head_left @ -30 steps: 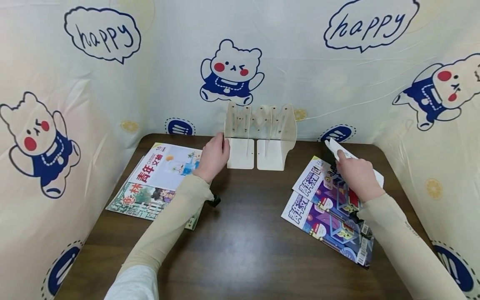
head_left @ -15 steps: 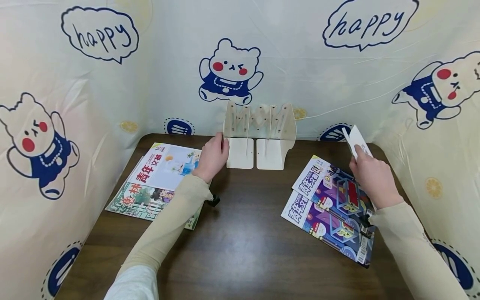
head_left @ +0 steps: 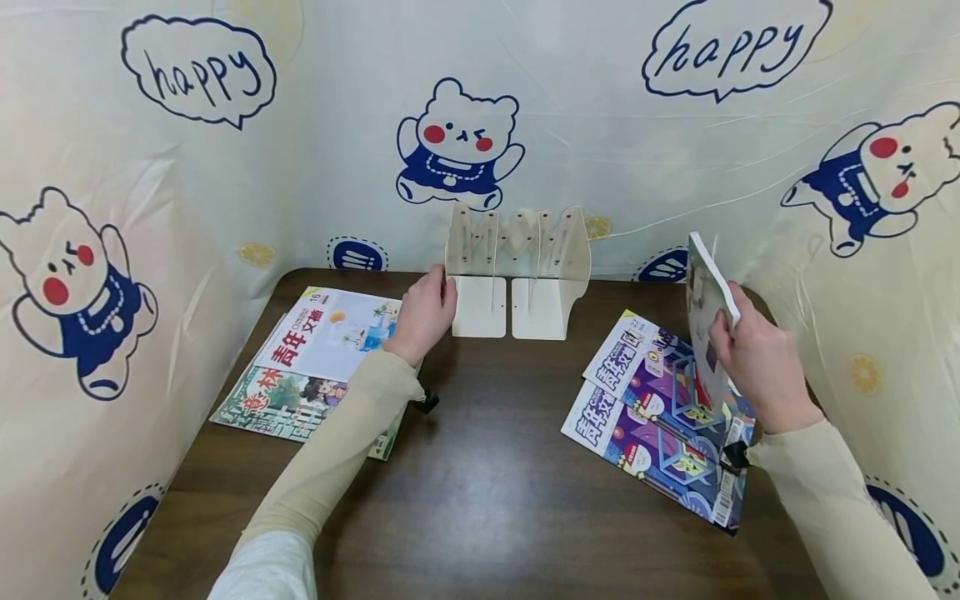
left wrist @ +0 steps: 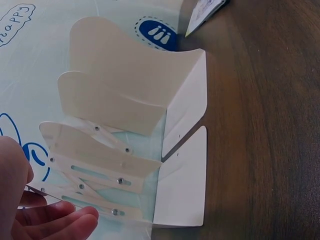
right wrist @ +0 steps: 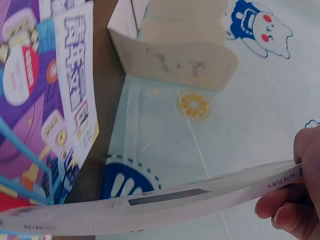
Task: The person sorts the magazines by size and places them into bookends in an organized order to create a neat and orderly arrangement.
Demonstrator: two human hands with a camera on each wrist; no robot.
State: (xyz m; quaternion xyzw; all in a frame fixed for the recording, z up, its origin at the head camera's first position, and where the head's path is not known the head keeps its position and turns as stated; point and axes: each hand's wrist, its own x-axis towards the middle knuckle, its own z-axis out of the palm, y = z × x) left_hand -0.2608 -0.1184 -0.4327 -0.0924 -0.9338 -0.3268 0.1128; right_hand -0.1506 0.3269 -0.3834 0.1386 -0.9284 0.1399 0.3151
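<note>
In the middle at the back of the table stands a white expandable bookend (head_left: 480, 308) with several upright dividers and two flat base plates. My left hand (head_left: 424, 317) pinches its left side panel; in the left wrist view the thumb and fingers lie either side of the panel edge (left wrist: 52, 201). On the right, my right hand (head_left: 768, 367) holds a pale magazine (head_left: 702, 308) upright by its spine, above two purple magazines (head_left: 618, 437). Lettering runs along the white spine (right wrist: 150, 217) in the right wrist view. The palm side of the right hand is hidden from the head view.
Several magazines (head_left: 341, 337) lie overlapped at the left, partly behind the left forearm. Brown wood tabletop (head_left: 487, 467) lies between the two piles. A patterned plastic sheet (head_left: 570, 150) hangs around the back and sides of the table.
My right hand has lifted the pale magazine, moved it to the right and turned it upright, its cover now facing left. The left hand stays on the bookend.
</note>
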